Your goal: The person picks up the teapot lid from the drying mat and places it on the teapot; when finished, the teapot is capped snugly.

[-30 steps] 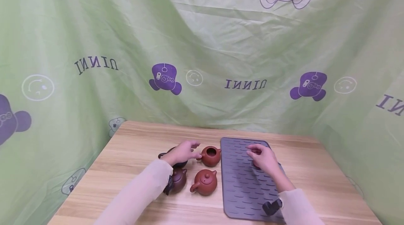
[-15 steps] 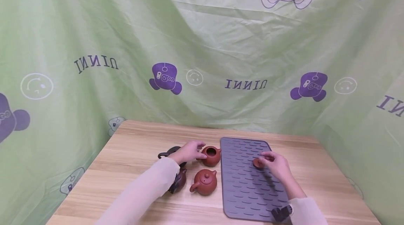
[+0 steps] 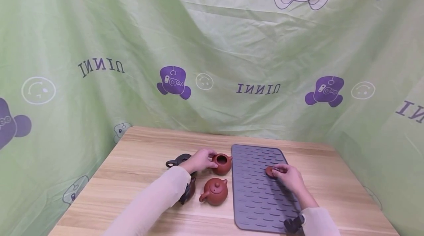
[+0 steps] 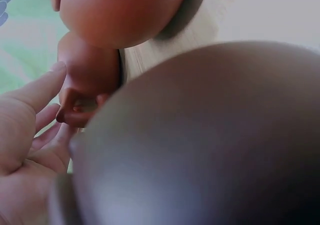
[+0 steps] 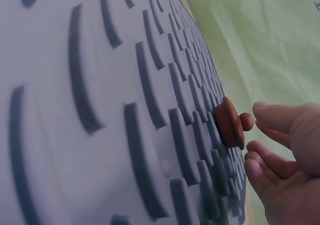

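My left hand (image 3: 200, 160) is at the handle side of a lidless red-brown clay teapot (image 3: 224, 169). In the left wrist view its thumb touches the pot's body (image 4: 90, 67), and the other fingers lie behind the handle without curling round it. A round teapot lid (image 3: 269, 172) lies knob up on the grey ribbed mat (image 3: 248, 199). Beside it is my right hand (image 3: 290, 178), thumb and fingers apart. The right wrist view shows a small gap between those fingertips and the lid's knob (image 5: 246, 121).
A lidded red teapot (image 3: 216, 193) stands nearer than the lidless one. To the left are a black teapot (image 3: 179, 159) and a dark purple-brown teapot (image 3: 192, 189), both partly hidden by the left arm. Behind the wooden table (image 3: 142, 144) hangs a green printed cloth (image 3: 212, 44).
My left hand has moved right, up to the lidless teapot. The right hand has drawn right and nearer, uncovering the lid on the mat, which it hid a second ago.
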The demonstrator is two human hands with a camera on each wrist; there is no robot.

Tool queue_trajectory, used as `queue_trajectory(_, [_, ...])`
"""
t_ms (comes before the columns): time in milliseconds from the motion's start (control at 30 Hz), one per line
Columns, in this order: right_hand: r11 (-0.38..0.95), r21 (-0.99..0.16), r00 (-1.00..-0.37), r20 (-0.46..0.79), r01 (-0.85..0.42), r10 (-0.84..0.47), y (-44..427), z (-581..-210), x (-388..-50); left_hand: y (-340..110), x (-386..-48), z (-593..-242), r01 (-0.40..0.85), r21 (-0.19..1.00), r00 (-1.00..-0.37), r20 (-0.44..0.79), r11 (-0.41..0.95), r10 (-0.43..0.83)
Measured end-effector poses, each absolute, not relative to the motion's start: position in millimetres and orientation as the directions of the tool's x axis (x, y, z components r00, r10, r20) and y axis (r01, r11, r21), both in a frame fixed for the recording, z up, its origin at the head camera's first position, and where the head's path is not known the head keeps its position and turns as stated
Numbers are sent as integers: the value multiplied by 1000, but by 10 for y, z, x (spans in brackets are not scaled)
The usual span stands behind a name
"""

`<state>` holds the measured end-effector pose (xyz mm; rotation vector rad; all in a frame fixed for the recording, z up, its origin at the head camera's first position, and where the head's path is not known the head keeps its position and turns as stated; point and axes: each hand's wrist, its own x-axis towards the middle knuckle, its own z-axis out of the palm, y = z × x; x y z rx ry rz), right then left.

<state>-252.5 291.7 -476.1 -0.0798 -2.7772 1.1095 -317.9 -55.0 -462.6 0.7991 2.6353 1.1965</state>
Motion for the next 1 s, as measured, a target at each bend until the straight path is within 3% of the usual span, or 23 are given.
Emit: queue_trajectory(1000, [710, -704, -983, 112, 27, 149, 2874, -4898, -2639, -521, -3181, -4702, 421, 697, -867, 121, 580, 484])
